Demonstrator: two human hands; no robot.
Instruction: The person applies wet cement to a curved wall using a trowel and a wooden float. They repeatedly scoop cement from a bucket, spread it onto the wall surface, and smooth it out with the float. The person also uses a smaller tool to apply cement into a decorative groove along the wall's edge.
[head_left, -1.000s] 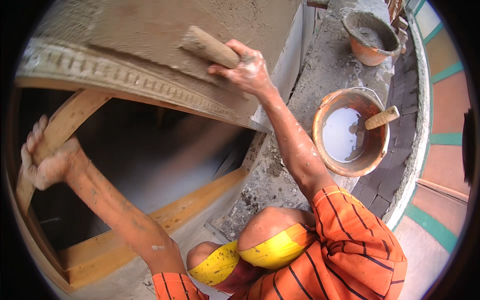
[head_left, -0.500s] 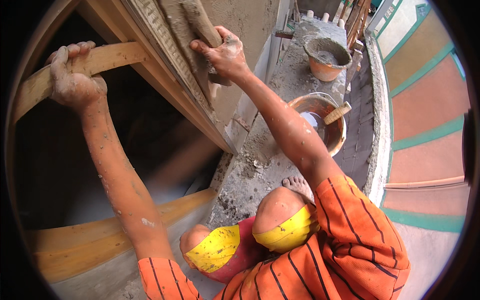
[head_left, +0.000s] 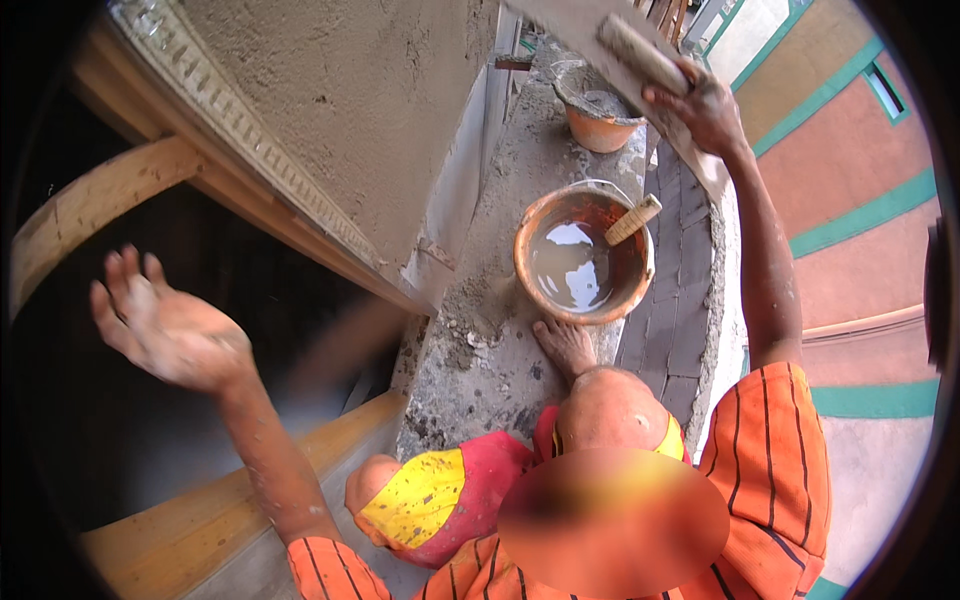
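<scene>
My right hand (head_left: 708, 112) is wrapped round the wooden handle of a long, flat plastering float (head_left: 570, 18), raised at the far right and partly cut off by the top edge. Beyond the doorframe's dark opening, my left hand (head_left: 175, 325) is held up empty, fingers spread and palm showing. It is apart from the curved wooden bar (head_left: 105, 200) above it. Wet grey plaster covers the wall (head_left: 340, 95) between the hands. An orange bucket (head_left: 527, 265) of cloudy water stands before my foot, with a brush (head_left: 633, 220) leaning over its rim.
A second orange bucket (head_left: 600, 133), holding grey mortar, stands farther along the ledge (head_left: 490, 370), which is strewn with mortar crumbs. A row of grey tiles (head_left: 665, 290) borders the ledge's right side. The wooden frame (head_left: 270, 215) and its lower beam (head_left: 230, 490) edge the opening at left.
My right hand has swung the float away from the wall, rightward over the far bucket. My left hand has let go of the curved bar and dropped lower. The view has shifted.
</scene>
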